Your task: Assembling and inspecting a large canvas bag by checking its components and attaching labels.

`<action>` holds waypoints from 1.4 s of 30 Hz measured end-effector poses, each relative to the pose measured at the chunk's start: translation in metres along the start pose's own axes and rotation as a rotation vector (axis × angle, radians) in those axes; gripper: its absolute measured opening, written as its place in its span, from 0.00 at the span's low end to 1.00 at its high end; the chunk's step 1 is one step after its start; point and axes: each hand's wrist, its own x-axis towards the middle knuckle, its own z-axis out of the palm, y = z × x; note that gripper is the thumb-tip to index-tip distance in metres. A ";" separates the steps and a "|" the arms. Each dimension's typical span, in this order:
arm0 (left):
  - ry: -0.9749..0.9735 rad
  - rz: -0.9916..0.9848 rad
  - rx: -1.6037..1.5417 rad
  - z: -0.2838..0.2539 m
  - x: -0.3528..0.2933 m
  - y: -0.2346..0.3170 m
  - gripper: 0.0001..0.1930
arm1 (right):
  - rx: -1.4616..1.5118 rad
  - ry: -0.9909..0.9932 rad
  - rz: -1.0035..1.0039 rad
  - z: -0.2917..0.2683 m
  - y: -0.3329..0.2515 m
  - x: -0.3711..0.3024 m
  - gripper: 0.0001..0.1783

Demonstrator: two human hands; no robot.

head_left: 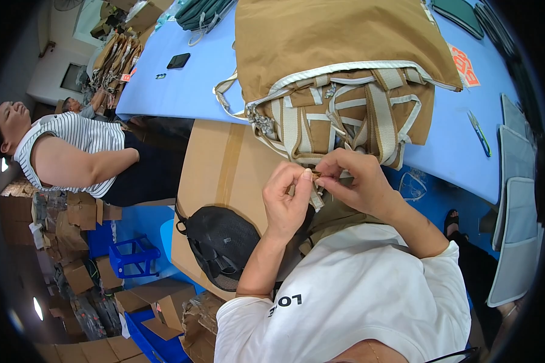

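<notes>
A large tan bag [345, 36] with white piping lies on the blue table, its webbing straps [378, 115] and cords bunched at the near edge. Just below that edge my left hand [287, 196] and my right hand [357, 181] meet, fingertips almost touching. Both are closed in a pinch on a small tan strap end [316, 175]; its finer details are hidden by the fingers. A pale piece of webbing [317, 198] hangs beneath them. Left of my left forearm, a black mesh bag [224, 245] rests on a cardboard box.
The cardboard box [209, 157] stands against the blue table [163, 91]. On the table are a phone [178, 61], thread snips [479, 134], orange-red labels [464, 65] and a green bag [203, 13]. Grey panels [518, 218] hang at right. A person in a striped top [72, 148] stands left.
</notes>
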 end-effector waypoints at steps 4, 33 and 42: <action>-0.016 -0.049 -0.075 0.000 -0.001 -0.002 0.05 | 0.083 -0.047 -0.005 -0.001 0.003 0.002 0.07; -0.037 -0.259 -0.300 0.006 -0.001 -0.004 0.10 | 0.092 -0.125 0.060 -0.007 0.012 0.002 0.08; -0.118 -0.313 -0.389 0.004 -0.003 -0.004 0.09 | 0.061 -0.191 -0.099 -0.011 0.023 0.004 0.08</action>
